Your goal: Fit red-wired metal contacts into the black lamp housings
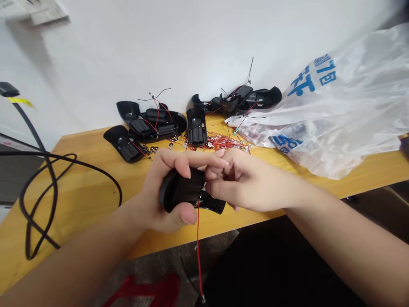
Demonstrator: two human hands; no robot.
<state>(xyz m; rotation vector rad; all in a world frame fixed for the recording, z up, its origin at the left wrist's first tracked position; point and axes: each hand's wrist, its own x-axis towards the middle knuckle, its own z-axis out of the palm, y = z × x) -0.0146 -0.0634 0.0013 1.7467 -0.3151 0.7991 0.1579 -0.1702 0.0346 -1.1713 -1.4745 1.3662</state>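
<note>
- A black plastic housing [182, 185] is held above the near edge of a wooden table [92, 192], at the centre of the view.
- It is grasped by the left hand [152, 187], with the thumb below, and the fingers are curled over its top.
- The fingers of the right hand [241, 181] are bent and bunched at the housing's inner end; whether anything is pinched there cannot be told, as the tips are partly hidden.
- A red wire [198, 251] is seen hanging from the housing past the table edge; the fitting at that end seems to be under way, though its completion cannot be confirmed.
- Beyond the hands, similar parts are gathered in a left-hand cluster [124, 145] and a right-hand cluster [268, 97]; wires are visible on several, so those may be further along.
- Between the clusters, many loose red wires and metal tabs [220, 141] are heaped, apparently left to be used.
- At the right, the table is partly covered by a plastic bag [351, 98], its contents unclear.
</note>
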